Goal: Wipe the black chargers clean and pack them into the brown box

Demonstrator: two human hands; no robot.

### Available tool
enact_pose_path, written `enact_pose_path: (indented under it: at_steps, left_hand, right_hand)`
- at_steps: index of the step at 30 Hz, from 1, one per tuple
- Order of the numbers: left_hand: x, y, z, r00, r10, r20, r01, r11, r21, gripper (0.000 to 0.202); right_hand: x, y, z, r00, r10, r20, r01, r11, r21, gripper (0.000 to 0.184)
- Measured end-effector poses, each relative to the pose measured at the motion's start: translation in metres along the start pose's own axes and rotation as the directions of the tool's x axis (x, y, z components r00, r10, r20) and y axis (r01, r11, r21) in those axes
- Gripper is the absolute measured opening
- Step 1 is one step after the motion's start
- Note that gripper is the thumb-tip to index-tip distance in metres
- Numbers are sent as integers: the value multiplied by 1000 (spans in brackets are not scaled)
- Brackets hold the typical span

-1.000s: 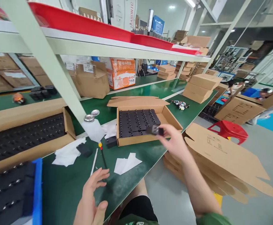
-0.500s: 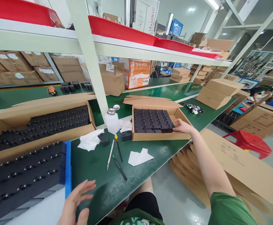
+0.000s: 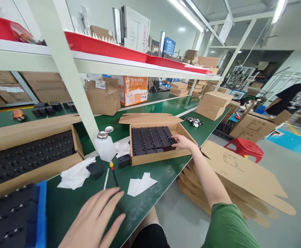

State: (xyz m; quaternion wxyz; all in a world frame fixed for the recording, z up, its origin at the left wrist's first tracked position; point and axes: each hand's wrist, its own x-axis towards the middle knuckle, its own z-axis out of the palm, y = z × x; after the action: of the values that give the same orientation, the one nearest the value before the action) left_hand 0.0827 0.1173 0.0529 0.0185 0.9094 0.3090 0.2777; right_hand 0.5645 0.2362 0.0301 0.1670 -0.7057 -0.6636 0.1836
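Observation:
My right hand (image 3: 183, 142) reaches into an open cardboard box (image 3: 161, 159), its fingers closed on the right end of a black block (image 3: 169, 146) in the front part of the rows. Rows of such black blocks with small shiny studs fill the left and middle of the box. My left hand (image 3: 96, 218) hovers over the near part of the green table, empty, its fingers apart. Just beyond it lie a thin pen-like knife (image 3: 106, 179) and a dark tool with a yellow-red end (image 3: 111, 165), both partly hidden. Folded white paper (image 3: 141, 185) lies to its right.
A white bottle (image 3: 105, 146) with its lid up stands by the shelf post (image 3: 70, 75). Crumpled white wipes (image 3: 76, 173) and loose black blocks (image 3: 124, 161) lie nearby. To the left are a long carton (image 3: 31, 170) and a blue tray (image 3: 41, 213) of black blocks. A person (image 3: 292, 98) stands far right.
My left hand has moved forward and right over the table, now covering the tweezers. My right hand stays at the box's right side. The view has turned right.

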Motion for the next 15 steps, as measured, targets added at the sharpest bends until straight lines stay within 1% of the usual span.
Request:
enact_pose_path:
  at_steps: [1, 2, 3, 4, 5, 6, 8, 9, 11, 13, 15]
  left_hand:
    - [31, 3, 6, 997, 43, 67, -44, 999, 15, 35]
    - [64, 6, 15, 984, 71, 162, -74, 997, 12, 37]
    - [98, 10, 28, 953, 88, 291, -96, 995, 11, 42]
    - [132, 13, 44, 915, 91, 394, -105, 994, 16, 45]
    - [165, 16, 63, 901, 104, 421, -120, 993, 11, 46]
    - [196, 18, 83, 896, 112, 430, -128, 992, 9, 46]
    - [248, 20, 123, 893, 85, 443, -107, 994, 25, 44]
    - [269, 20, 140, 893, 62, 446, -89, 995, 40, 45]
    - [299, 16, 169, 892, 15, 452, -52, 996, 70, 45]
    - [315, 10, 187, 886, -23, 463, -23, 995, 92, 44]
    - [319, 4, 197, 878, -39, 478, -10, 995, 99, 44]
  right_hand:
    - [-1, 3, 2, 1000, -3, -1, 3, 1000, 14, 35]
    - [-1, 6, 4, 1000, -7, -6, 7, 1000, 29, 35]
    - [-2, 8, 6, 1000, -14, -14, 14, 999, 44, 35]
    - [-1, 11, 8, 1000, -20, -23, 22, 998, 59, 35]
    - [-1, 12, 10, 999, -26, -32, 28, 997, 72, 35]
    - [0, 14, 12, 999, -29, -41, 33, 996, 83, 34]
    - [3, 17, 15, 998, -33, -58, 38, 994, 101, 34]
    - [4, 19, 16, 997, -32, -64, 39, 993, 109, 33]
    - [7, 22, 17, 997, -29, -73, 38, 992, 121, 34]
    - [9, 25, 19, 997, -24, -78, 34, 991, 133, 34]
    - [9, 27, 20, 997, -19, -79, 31, 989, 147, 33]
